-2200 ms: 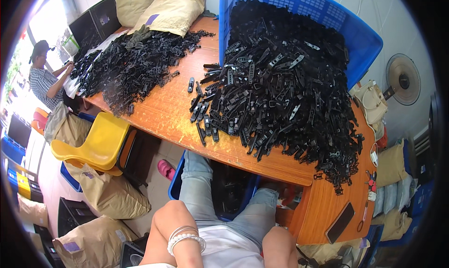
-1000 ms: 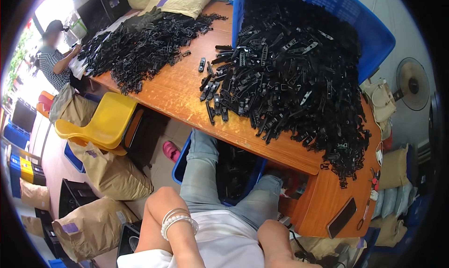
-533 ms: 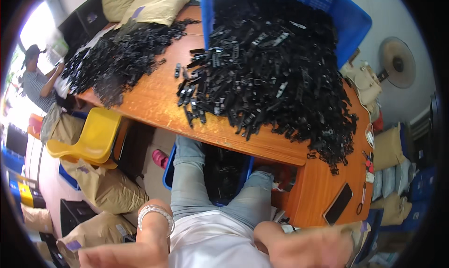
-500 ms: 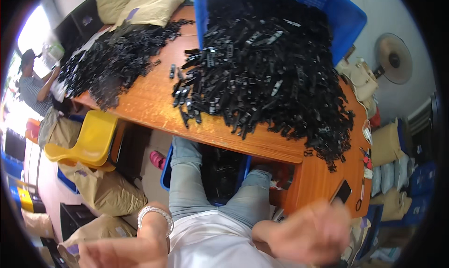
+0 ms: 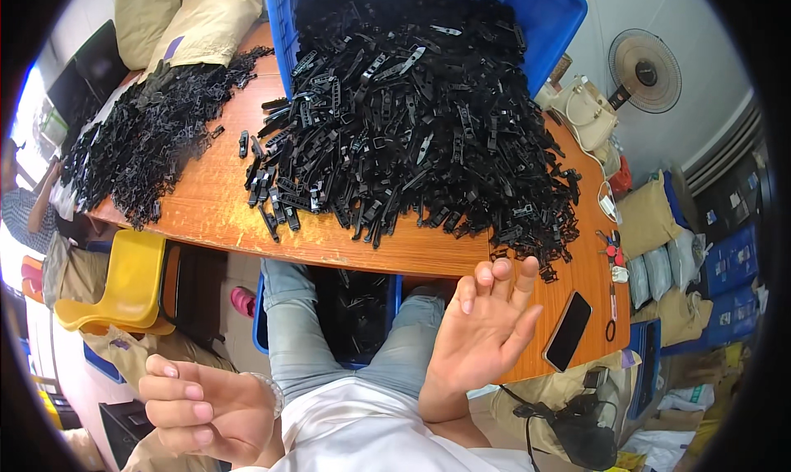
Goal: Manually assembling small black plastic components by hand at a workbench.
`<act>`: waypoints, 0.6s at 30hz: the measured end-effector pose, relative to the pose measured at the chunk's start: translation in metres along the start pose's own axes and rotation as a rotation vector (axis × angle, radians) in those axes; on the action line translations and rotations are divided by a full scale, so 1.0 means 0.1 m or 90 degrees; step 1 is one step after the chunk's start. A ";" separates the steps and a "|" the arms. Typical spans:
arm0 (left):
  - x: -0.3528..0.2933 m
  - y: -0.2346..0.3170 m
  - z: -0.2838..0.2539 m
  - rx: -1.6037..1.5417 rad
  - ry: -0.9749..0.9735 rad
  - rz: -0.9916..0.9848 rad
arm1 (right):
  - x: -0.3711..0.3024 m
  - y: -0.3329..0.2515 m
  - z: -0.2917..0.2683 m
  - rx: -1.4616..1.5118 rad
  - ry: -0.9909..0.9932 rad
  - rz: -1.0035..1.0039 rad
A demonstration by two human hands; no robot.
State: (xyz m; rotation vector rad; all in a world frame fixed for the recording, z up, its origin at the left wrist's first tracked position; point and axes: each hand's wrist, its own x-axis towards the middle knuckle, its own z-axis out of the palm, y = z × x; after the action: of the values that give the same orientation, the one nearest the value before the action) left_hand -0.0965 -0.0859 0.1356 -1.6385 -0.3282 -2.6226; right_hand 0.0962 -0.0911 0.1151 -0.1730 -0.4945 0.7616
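Note:
My left hand [image 5: 210,410] hovers at the lower left, palm up, its fingers loosely curled and nothing visible in it; a pale beaded bracelet circles the wrist. My right hand [image 5: 482,328] is raised palm up near the table's front edge, fingers spread and slightly bent, holding nothing. Beyond it, a big heap of small black plastic clips [image 5: 412,142] spills from a tipped blue crate [image 5: 550,27] onto the wooden table [image 5: 329,245]. A dark-screened phone [image 5: 568,332] lies to the right of this hand.
Another pile of black parts [image 5: 156,134] lies left, near paper sacks [image 5: 210,23]. Scissors [image 5: 611,311] and keys [image 5: 611,248] rest at the right edge. A blue bin [image 5: 395,295] stands between my legs; a yellow chair [image 5: 124,282] is left. Far left, another person's arm [image 5: 41,200] shows.
My right hand has moved left and up, its fingers now spread. My left hand has lifted and turned palm up. The view has shifted right, showing more of the phone.

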 end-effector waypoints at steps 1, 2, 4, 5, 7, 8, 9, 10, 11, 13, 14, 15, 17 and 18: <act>0.00 0.00 0.03 0.080 -0.025 -0.023 | -0.01 0.00 0.01 -0.002 0.001 -0.001; 0.00 0.00 0.05 0.161 -0.052 -0.045 | -0.02 -0.01 0.02 -0.015 0.002 -0.020; -0.03 -0.03 0.07 0.155 -0.051 -0.052 | -0.03 0.00 0.02 -0.032 0.006 -0.041; -0.03 -0.03 0.07 0.155 -0.048 -0.056 | -0.03 0.00 0.03 -0.039 -0.003 -0.050; -0.03 -0.05 0.04 0.167 -0.056 -0.053 | -0.04 -0.02 0.04 -0.047 -0.012 -0.061; -0.04 -0.07 0.02 0.180 -0.064 -0.050 | -0.05 -0.02 0.03 -0.036 -0.031 -0.057; -0.04 -0.09 0.02 0.179 -0.064 -0.051 | -0.05 -0.01 0.02 -0.025 -0.050 -0.054; -0.04 -0.10 0.01 0.182 -0.069 -0.057 | -0.05 0.00 0.01 -0.026 -0.050 -0.054; -0.05 -0.11 0.02 0.183 -0.073 -0.063 | -0.05 0.02 0.00 -0.158 -0.030 -0.091; -0.06 -0.12 0.02 0.191 -0.069 -0.072 | -0.04 0.03 -0.01 -0.289 -0.010 -0.128; -0.06 -0.12 0.02 0.201 -0.066 -0.078 | -0.04 0.04 -0.01 -0.290 -0.027 -0.124; -0.06 -0.12 0.00 0.204 -0.065 -0.077 | -0.04 0.05 0.00 -0.291 -0.044 -0.119; -0.06 -0.13 -0.05 0.213 -0.073 -0.070 | -0.05 0.07 0.00 -0.286 -0.055 -0.112; -0.06 -0.13 -0.07 0.220 -0.073 -0.067 | -0.06 0.08 -0.01 -0.282 -0.063 -0.107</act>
State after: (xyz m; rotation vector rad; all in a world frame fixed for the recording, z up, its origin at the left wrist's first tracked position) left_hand -0.1014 -0.0755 0.1254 -1.6904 -0.8398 -2.3701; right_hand 0.0880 -0.0898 0.1096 -0.5005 -0.7598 0.4897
